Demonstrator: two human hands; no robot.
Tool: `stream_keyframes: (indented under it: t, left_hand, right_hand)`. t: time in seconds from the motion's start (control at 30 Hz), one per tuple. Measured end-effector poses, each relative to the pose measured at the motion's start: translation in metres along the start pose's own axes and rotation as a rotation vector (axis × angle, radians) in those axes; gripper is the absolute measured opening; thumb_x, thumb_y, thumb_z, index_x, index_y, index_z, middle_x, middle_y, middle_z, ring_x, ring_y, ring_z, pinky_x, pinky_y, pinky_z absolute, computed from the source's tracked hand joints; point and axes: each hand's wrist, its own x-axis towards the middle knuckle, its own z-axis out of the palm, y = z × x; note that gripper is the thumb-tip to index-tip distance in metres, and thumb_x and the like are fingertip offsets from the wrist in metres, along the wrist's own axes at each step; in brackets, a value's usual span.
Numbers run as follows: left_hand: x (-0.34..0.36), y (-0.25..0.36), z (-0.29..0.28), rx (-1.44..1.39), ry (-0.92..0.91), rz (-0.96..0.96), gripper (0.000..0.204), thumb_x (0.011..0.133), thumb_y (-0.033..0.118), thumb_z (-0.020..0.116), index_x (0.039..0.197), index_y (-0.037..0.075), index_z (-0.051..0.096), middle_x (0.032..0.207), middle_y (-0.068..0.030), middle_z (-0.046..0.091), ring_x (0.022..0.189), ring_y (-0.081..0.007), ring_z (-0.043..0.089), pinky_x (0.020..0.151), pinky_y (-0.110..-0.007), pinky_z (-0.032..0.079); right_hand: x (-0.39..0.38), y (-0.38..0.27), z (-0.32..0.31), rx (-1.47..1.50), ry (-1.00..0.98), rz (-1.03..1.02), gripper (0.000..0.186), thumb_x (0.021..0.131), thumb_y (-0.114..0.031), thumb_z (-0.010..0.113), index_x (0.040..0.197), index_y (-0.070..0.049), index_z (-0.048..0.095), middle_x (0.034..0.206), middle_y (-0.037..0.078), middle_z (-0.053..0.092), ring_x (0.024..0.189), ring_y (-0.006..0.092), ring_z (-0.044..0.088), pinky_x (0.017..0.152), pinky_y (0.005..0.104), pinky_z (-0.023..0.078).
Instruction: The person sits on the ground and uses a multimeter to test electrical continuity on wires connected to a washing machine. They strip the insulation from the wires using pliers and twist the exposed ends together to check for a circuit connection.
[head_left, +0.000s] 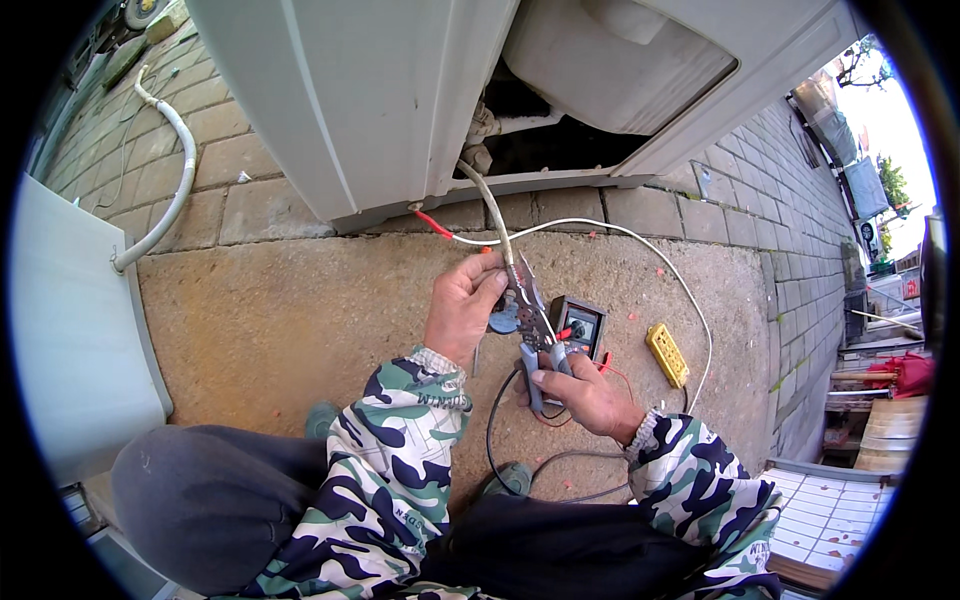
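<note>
A grey-white cable (492, 205) comes out of the opening low in a white appliance (380, 95) and runs down to my hands. My left hand (463, 308) pinches the cable near its lower end. In my right hand (592, 398) are wire strippers (533, 315) with grey handles, their jaws at the cable end beside my left fingertips. Whether the jaws bite on the cable is too small to tell. Just behind the tool lies a dark multimeter (580, 325) with red leads. A blue round thing (503, 318) is partly hidden by my left hand and the tool.
A yellow power strip (666, 355) lies right of the multimeter. A white wire (640, 240) with a red end loops across the concrete, and a black cord (492, 425) curls by my feet. At left stand a white panel (80, 330) and a pale hose (185, 180).
</note>
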Motion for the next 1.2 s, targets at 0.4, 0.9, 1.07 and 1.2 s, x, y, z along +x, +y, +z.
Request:
stream_keyframes:
  t: [0.4,0.9,1.07,1.2]
  left_hand:
    - [0.0,-0.012,-0.014,0.539,0.062,0.11,0.022,0.098,0.001,0.06,0.118,-0.004,0.068,0.097,-0.0042,0.073,0.086,-0.0081,0.066,0.075,-0.024,0.054]
    - [0.001,0.004,-0.012,0.059,-0.2,-0.086,0.032,0.103,0.019,0.054,0.126,-0.002,0.061,0.114,-0.0075,0.069,0.104,-0.0124,0.064,0.092,-0.029,0.051]
    - [0.004,0.005,-0.03,0.248,-0.249,-0.097,0.025,0.102,0.017,0.056,0.118,-0.001,0.063,0.101,-0.002,0.067,0.091,-0.0085,0.059,0.083,-0.026,0.048]
    - [0.001,0.016,-0.034,0.486,-0.28,-0.004,0.021,0.101,0.018,0.058,0.11,0.001,0.065,0.092,0.0014,0.064,0.081,-0.0049,0.052,0.071,-0.024,0.044]
  right_hand:
    - [0.002,-0.012,0.014,0.001,0.085,0.115,0.037,0.103,-0.036,0.057,0.09,-0.001,0.059,0.074,0.004,0.06,0.061,0.0128,0.056,0.056,0.0295,0.045]
    - [0.002,0.002,-0.001,0.234,-0.1,0.096,0.033,0.104,-0.034,0.055,0.096,-0.002,0.06,0.067,0.004,0.059,0.054,0.0122,0.053,0.048,0.0275,0.036]
    - [0.002,0.001,-0.012,0.179,-0.161,0.114,0.034,0.104,-0.036,0.055,0.094,-0.003,0.061,0.065,0.004,0.06,0.054,0.0121,0.053,0.049,0.0276,0.035]
    - [0.001,-0.003,-0.029,0.044,-0.179,0.156,0.036,0.103,-0.037,0.055,0.09,-0.004,0.062,0.065,0.004,0.06,0.055,0.0122,0.054,0.051,0.0283,0.036]
